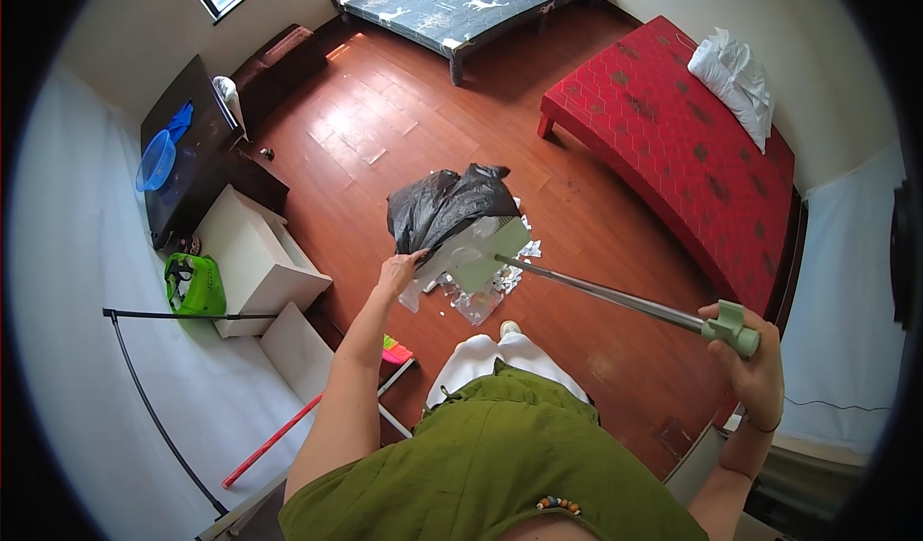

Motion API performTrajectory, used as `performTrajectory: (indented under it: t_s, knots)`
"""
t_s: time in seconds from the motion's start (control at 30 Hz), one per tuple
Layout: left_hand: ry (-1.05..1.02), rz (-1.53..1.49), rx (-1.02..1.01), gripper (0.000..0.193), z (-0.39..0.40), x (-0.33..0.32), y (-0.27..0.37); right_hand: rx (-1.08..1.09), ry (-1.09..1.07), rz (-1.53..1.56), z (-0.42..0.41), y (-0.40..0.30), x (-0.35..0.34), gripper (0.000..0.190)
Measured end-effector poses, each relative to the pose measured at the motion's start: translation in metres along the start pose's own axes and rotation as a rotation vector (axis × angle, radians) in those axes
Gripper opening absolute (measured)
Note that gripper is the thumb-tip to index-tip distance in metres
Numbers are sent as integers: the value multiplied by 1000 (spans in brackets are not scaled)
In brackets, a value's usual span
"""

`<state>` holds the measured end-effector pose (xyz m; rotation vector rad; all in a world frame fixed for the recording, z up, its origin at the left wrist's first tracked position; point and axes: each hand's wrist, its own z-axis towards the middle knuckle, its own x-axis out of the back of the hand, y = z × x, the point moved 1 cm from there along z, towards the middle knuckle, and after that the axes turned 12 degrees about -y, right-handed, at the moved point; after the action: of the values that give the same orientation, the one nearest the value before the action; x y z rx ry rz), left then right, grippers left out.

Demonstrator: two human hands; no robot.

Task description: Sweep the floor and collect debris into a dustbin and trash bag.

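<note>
My left hand (402, 273) grips the edge of a black plastic bag (451, 205), which hangs over the floor in front of me. My right hand (750, 361) is closed around the green end of a long-handled dustpan's metal handle (613, 294). The dustpan's pale green pan (476, 263) is tilted against the bag's mouth, beside clear plastic. Scraps of white paper and clear plastic litter (508, 278) lie on the floor just under and beside the pan. How much is inside the bag is hidden.
A red bed base (670, 122) with a white bundle (732, 83) stands at right, a patterned bed base (469, 0) at the back. At left are a dark table (195, 159) with a blue basin (156, 161), a white cabinet (249, 252), a green bag (195, 285) and a red-handled broom (270, 441).
</note>
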<state>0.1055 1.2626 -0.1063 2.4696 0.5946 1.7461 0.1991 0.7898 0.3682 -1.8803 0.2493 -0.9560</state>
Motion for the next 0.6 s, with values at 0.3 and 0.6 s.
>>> performTrajectory:
  t_s: [0.3,0.6]
  knots:
    - [161,-819,-226,44,15,-51,161,132,-15,-80,38,6,-21,30]
    - [335,-835,143,66,37,-25,133,361,-443,-588,32,-22,-64,31]
